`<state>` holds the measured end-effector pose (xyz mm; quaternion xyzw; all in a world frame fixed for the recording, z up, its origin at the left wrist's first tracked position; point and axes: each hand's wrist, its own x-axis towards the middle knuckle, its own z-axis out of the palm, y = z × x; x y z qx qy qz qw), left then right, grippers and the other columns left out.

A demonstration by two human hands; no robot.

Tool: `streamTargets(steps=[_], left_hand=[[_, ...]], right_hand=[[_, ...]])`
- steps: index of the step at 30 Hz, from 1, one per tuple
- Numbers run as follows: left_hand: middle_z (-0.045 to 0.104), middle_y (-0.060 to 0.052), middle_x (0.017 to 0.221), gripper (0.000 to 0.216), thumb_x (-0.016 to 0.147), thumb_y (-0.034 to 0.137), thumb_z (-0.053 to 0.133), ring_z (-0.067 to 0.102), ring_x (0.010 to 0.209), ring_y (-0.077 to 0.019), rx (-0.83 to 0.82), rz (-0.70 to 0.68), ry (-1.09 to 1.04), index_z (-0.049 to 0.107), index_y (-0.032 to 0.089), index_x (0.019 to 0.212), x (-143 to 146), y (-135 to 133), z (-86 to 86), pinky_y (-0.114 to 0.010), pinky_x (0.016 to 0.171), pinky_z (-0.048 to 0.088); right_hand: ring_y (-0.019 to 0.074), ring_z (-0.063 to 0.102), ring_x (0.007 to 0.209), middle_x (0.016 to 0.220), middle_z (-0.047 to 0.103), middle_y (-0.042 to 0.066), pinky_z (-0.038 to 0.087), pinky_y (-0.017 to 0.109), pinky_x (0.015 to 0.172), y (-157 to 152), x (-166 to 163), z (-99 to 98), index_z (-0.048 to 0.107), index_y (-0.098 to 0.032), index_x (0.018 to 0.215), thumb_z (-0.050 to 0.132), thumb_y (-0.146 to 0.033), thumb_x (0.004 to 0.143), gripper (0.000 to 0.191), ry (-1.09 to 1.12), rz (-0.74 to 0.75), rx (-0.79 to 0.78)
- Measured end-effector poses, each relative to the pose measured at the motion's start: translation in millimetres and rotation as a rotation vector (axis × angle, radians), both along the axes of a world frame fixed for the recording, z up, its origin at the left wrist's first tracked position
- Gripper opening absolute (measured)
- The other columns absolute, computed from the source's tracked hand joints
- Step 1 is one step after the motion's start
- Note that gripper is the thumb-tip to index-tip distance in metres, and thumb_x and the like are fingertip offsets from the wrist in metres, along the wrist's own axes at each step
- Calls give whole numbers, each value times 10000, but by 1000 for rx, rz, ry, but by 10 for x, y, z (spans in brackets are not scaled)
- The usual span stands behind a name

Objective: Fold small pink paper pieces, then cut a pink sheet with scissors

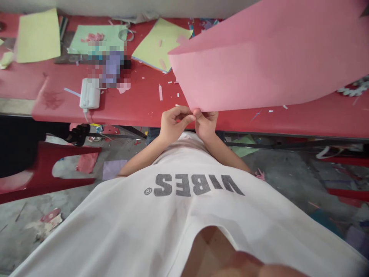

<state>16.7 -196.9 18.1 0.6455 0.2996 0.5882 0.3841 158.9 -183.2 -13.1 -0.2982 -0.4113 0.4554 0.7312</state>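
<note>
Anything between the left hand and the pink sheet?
Nothing visible. The left hand has its fingertips at the near corner of the pink sheet, beside the right hand, which pinches it. Left-hand contact is hard to tell.

White shirt (144, 227), one: over at six o'clock, dark lettering "VIBES" (198, 185), upside down to its wearer; beside the S, round mark (148, 191), illegible.

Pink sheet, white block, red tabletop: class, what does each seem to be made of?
Pink sheet: probably matte paper or thin card, bending softly without shine.
White block: probably smooth plastic, with rounded edges.
Red tabletop: perhaps a vinyl cover, slightly glossy and creased at left.
</note>
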Motion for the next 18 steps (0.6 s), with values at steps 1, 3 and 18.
streamTargets(steps=[1,3,18], left_hand=[[822,-46,874,553,966,761,932,780,765,-169,-1,3,13,870,213,1000,-5,-6,6,-277,692,617],[826,-42,862,441,1046,655,891,786,762,-164,31,20,36,870,217,1005,-9,-1,40,-272,697,610],[675,1,681,390,1075,495,783,602,569,-132,252,212,38,683,231,805,31,10,59,-281,559,458]], right_hand=[[141,749,737,786,784,-69,676,315,796,-1,-4,5,838,-324,804,1046,-644,830,383,28,-1,1],[151,767,746,779,789,-67,696,328,830,-2,-18,31,841,-331,818,1064,-658,791,397,76,-2,-5],[228,815,981,924,804,-36,700,515,1108,-11,79,211,723,-304,794,1062,-678,746,508,83,-137,-72]])
